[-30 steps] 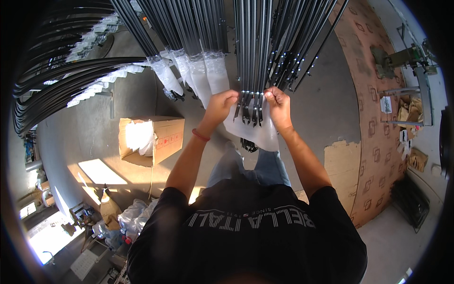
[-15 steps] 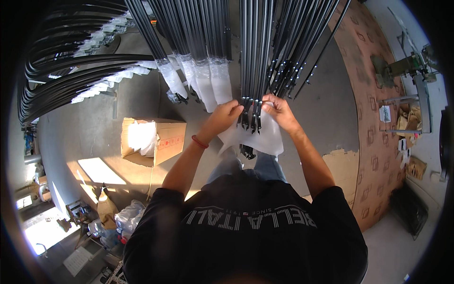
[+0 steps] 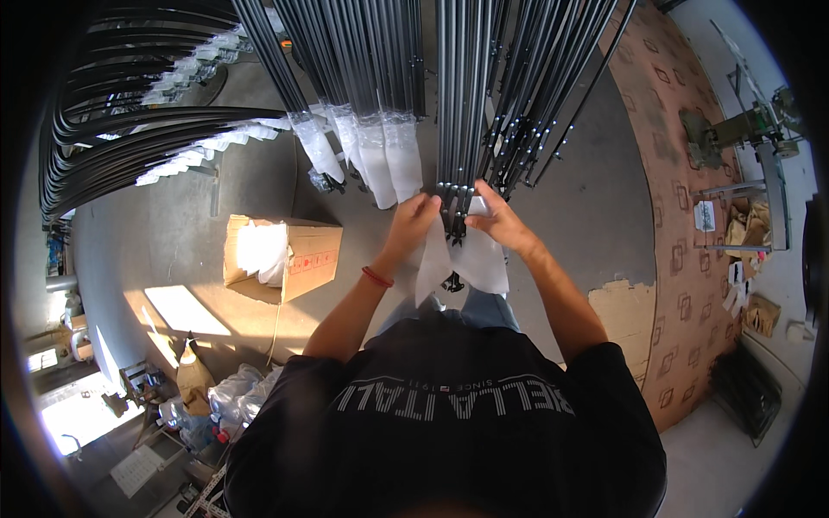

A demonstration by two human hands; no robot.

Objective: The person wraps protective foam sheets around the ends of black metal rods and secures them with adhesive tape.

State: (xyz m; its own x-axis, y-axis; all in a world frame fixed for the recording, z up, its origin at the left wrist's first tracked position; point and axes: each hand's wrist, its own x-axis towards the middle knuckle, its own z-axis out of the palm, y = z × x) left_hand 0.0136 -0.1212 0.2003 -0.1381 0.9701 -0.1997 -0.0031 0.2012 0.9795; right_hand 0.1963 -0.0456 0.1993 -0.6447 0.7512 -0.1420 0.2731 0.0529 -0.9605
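A bundle of thin black rods (image 3: 460,104) hangs down in front of me, its hooked lower ends between my hands. A white foam sheet (image 3: 482,261) lies around those ends, its two sides folded inward and its lower corners hanging loose. My left hand (image 3: 413,226) is closed on the sheet's left side, against the rods. On the other side, my right hand (image 3: 501,223) is closed on the sheet, thumb and forefinger close to the rods. To the left hang rod bundles with white foam and clear film wraps (image 3: 401,155) on their ends.
More bare black rods (image 3: 540,104) hang at the right. Curved black tubes (image 3: 155,116) with wrapped ends are racked at far left. An open cardboard box (image 3: 313,259) holding white sheets stands on the floor at left. Plastic bags (image 3: 237,399) lie lower left; patterned brown sheeting (image 3: 686,250) runs along the right.
The sheet was spread wide behind the rod ends; its sides are now folded in around them. Both hands have moved slightly down, and the right one has shifted inward.
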